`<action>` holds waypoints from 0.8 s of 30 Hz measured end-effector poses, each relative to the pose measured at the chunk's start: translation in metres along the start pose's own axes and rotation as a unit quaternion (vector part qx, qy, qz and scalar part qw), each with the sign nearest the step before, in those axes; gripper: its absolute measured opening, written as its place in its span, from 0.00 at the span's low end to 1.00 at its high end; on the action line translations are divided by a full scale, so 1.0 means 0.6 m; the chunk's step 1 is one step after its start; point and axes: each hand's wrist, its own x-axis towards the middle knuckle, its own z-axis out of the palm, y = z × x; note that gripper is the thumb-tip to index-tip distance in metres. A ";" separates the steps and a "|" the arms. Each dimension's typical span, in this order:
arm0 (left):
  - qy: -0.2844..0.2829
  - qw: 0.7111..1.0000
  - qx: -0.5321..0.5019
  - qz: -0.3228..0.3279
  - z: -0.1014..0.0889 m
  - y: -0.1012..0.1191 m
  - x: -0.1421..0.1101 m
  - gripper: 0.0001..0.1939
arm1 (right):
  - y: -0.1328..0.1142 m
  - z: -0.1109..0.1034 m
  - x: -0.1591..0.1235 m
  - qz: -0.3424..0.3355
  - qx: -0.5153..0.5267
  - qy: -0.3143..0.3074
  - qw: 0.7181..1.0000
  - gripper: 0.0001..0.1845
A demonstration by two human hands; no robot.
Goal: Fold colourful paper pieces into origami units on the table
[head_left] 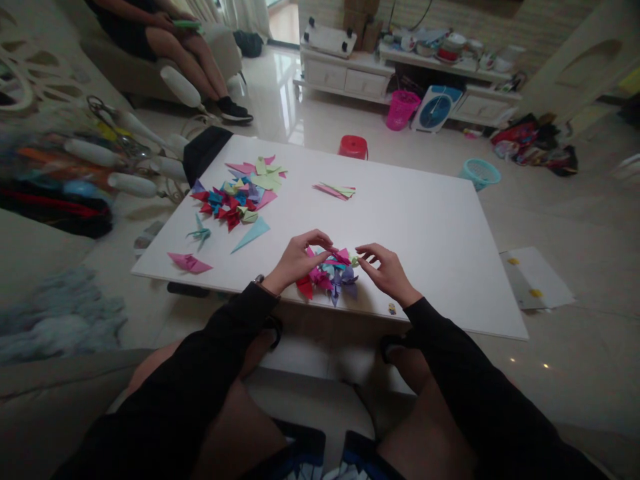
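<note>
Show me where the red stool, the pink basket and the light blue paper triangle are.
red stool (353, 146), head view, on its top.
pink basket (401, 111), head view, on its side wall.
light blue paper triangle (253, 234), head view, on its middle.

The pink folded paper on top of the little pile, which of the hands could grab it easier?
Probably the left hand. Its fingertips already sit on the pink folded paper atop the pile of folded papers. The right hand hovers just beside the pile's edge, fingers curled, apparently not touching it.
</note>
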 end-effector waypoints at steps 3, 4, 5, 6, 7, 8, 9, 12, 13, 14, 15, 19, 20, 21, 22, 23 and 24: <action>-0.031 0.999 -0.012 -0.002 0.009 0.000 -0.006 0.09 | 0.001 0.003 0.000 -0.051 0.007 -0.005 0.999 0.16; -0.037 0.999 -0.016 -0.006 0.011 0.000 -0.007 0.09 | 0.002 0.004 -0.001 -0.068 0.004 -0.009 0.998 0.17; -0.040 0.999 -0.019 -0.008 0.012 -0.001 -0.008 0.10 | 0.003 0.006 -0.001 -0.083 -0.003 -0.014 0.996 0.17; -0.041 0.999 -0.021 -0.008 0.014 -0.002 -0.008 0.10 | 0.004 0.007 -0.001 -0.096 -0.011 -0.020 0.995 0.16; -0.041 0.999 -0.022 -0.006 0.015 -0.003 -0.009 0.10 | 0.005 0.009 -0.002 -0.106 -0.019 -0.025 0.994 0.16; -0.040 0.999 -0.023 -0.003 0.016 -0.004 -0.009 0.10 | 0.005 0.010 -0.002 -0.113 -0.027 -0.028 0.993 0.15; -0.039 0.999 -0.023 0.002 0.017 -0.004 -0.009 0.10 | 0.005 0.011 -0.002 -0.118 -0.032 -0.029 0.992 0.14; -0.038 0.999 -0.022 0.017 0.018 -0.005 -0.009 0.09 | 0.003 0.013 -0.004 -0.128 -0.036 -0.018 0.991 0.10; -0.038 0.999 -0.016 0.020 0.018 -0.005 -0.009 0.09 | 0.002 0.014 -0.004 -0.131 -0.037 -0.013 0.991 0.10; -0.036 0.999 -0.003 0.022 0.018 -0.005 -0.008 0.10 | 0.002 0.014 -0.004 -0.134 -0.039 -0.009 0.990 0.09; -0.031 0.999 0.014 0.026 0.018 -0.005 -0.008 0.11 | 0.001 0.015 -0.004 -0.137 -0.043 -0.003 0.990 0.08; 0.034 0.994 0.080 0.069 0.020 -0.002 -0.009 0.13 | 0.001 0.017 -0.006 -0.143 -0.093 0.039 0.985 0.06; 0.050 0.991 0.094 0.083 0.022 0.000 -0.010 0.13 | 0.000 0.017 -0.006 -0.143 -0.118 0.051 0.981 0.05; 0.061 0.988 0.108 0.096 0.025 0.003 -0.012 0.11 | -0.001 0.017 -0.007 -0.145 -0.147 0.061 0.977 0.04; 0.068 0.984 0.124 0.104 0.029 0.007 -0.015 0.09 | -0.003 0.017 -0.008 -0.149 -0.177 0.070 0.970 0.04; 0.070 0.982 0.138 0.107 0.034 0.010 -0.018 0.07 | -0.005 0.016 -0.008 -0.156 -0.207 0.079 0.963 0.04; 0.070 0.981 0.148 0.105 0.040 0.014 -0.021 0.06 | -0.008 0.016 -0.009 -0.166 -0.236 0.086 0.954 0.04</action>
